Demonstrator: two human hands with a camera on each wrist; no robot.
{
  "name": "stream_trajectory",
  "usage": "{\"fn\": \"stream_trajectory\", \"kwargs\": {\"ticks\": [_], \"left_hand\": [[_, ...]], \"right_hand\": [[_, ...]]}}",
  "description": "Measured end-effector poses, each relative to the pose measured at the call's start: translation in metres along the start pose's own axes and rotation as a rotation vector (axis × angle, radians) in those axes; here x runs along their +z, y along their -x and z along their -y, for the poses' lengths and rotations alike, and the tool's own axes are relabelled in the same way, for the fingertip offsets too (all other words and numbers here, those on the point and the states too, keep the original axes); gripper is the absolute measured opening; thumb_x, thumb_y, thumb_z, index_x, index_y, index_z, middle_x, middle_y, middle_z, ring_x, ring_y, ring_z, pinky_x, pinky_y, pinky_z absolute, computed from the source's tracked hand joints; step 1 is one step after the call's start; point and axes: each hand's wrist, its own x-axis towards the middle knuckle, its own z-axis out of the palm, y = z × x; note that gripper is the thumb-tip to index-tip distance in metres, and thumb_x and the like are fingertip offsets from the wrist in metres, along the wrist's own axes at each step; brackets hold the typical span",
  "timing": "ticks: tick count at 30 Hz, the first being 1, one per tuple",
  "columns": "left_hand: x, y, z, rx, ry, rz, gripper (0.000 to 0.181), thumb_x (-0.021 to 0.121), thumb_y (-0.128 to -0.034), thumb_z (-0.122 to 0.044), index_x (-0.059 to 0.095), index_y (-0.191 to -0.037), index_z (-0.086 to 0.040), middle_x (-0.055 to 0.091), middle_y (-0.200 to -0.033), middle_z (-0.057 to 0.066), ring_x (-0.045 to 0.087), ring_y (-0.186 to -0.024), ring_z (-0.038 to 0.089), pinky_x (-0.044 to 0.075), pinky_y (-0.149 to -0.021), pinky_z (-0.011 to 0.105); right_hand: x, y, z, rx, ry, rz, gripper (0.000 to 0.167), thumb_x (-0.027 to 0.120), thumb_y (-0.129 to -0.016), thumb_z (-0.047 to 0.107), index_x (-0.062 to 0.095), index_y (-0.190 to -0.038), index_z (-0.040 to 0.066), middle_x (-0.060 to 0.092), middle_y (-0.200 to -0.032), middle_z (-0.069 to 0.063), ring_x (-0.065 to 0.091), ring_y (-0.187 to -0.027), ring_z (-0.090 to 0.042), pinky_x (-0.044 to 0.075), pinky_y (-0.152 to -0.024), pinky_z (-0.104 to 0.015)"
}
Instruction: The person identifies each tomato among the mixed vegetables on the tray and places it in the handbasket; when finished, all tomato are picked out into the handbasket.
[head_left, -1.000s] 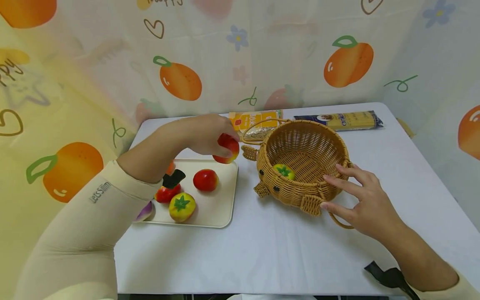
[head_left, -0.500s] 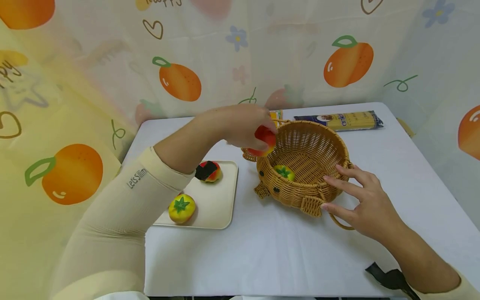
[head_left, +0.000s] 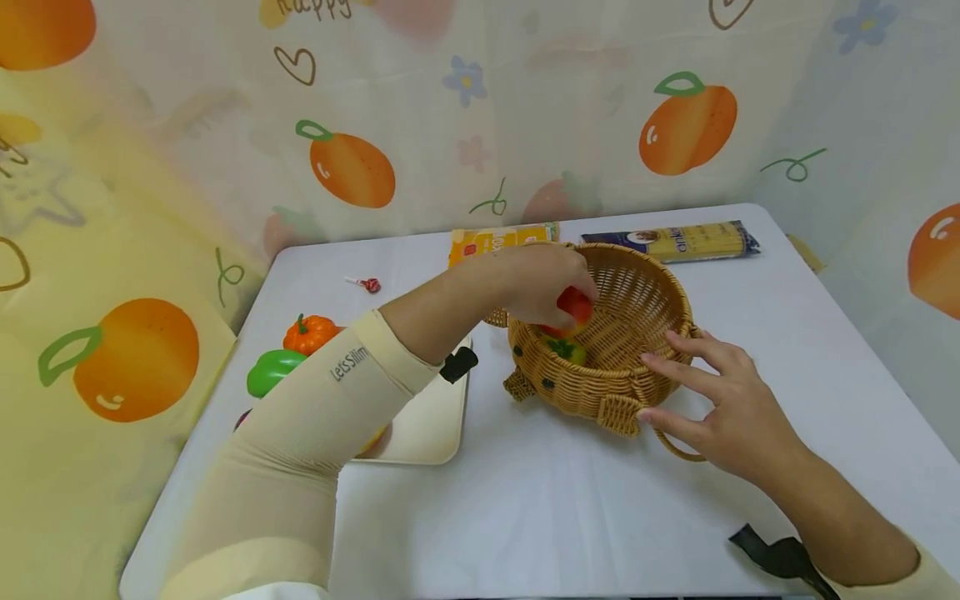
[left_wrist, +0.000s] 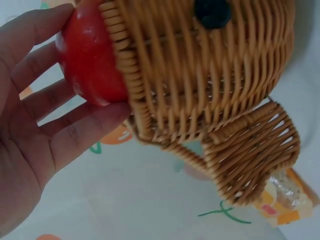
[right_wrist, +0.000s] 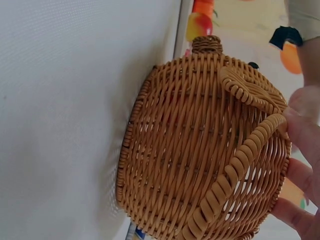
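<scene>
My left hand [head_left: 551, 283] holds a round red fruit [head_left: 576, 304] with its fingers, just inside the near-left rim of a fish-shaped wicker basket [head_left: 592, 387]. Beneath it in the basket lies a yellow fruit with a green leafy top [head_left: 567, 351], partly covered. In the left wrist view, the thumb and fingers curve about the glossy red fruit [left_wrist: 90, 55], whose far side the basket wall [left_wrist: 200, 75] hides. My right hand [head_left: 731, 404] touches the basket's right side with spread, fairly straight fingers; the right wrist view places these fingertips by the rim and handle [right_wrist: 225, 180].
Left of the basket lies a cream tray [head_left: 438, 433], mostly under the left sleeve. An orange pumpkin-shaped vegetable [head_left: 309, 335], a green pepper [head_left: 273, 372] and a lollipop [head_left: 370, 285] are farther left. Behind the basket lie a yellow packet [head_left: 495, 242] and a spaghetti pack [head_left: 678, 242].
My left hand has carried the red fruit rightward from above the tray to inside the basket rim. The right hand has stayed at the basket's side.
</scene>
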Motion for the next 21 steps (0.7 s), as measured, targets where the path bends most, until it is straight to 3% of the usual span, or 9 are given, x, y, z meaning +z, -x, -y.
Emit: {"fn": "stream_trajectory", "kwargs": {"ticks": [6,13,17,21], "left_hand": [[0.014,-0.01,0.002,-0.022,0.024,0.028,0.04,0.068,-0.0987,-0.033,0.065,-0.137,-0.022,0.063,-0.127,-0.001,0.055,-0.113,0.014,0.051,-0.098,0.026],[0.022,-0.013,0.002,-0.049,0.038,0.035,0.045,0.068,-0.099,-0.032,0.061,-0.143,-0.023,0.06,-0.133,0.0,0.055,-0.117,0.015,0.052,-0.101,0.028],[0.023,-0.014,0.001,-0.05,0.035,0.032,0.051,0.069,-0.0986,-0.03,0.056,-0.147,-0.025,0.056,-0.142,0.001,0.054,-0.124,0.016,0.05,-0.106,0.031],[0.024,-0.014,0.001,-0.034,0.007,0.021,0.052,0.069,-0.0987,-0.032,0.055,-0.149,-0.026,0.048,-0.154,0.003,0.048,-0.14,0.02,0.041,-0.117,0.038]], "right_hand": [[0.002,0.0,0.001,0.018,0.005,0.016,0.067,0.097,-0.062,0.027,0.075,-0.125,0.02,0.061,-0.141,-0.017,0.045,-0.133,-0.052,0.043,-0.091,-0.077],[0.001,0.001,0.002,0.04,0.014,0.033,0.065,0.096,-0.065,0.03,0.074,-0.126,0.021,0.059,-0.144,-0.016,0.044,-0.133,-0.051,0.044,-0.091,-0.077],[0.001,0.001,0.002,0.035,0.023,0.027,0.066,0.097,-0.064,0.029,0.074,-0.126,0.022,0.06,-0.143,-0.015,0.044,-0.133,-0.051,0.044,-0.091,-0.076],[0.0,0.0,0.001,0.024,0.033,0.025,0.067,0.097,-0.064,0.03,0.075,-0.126,0.022,0.06,-0.142,-0.016,0.046,-0.131,-0.052,0.045,-0.09,-0.077]]}}
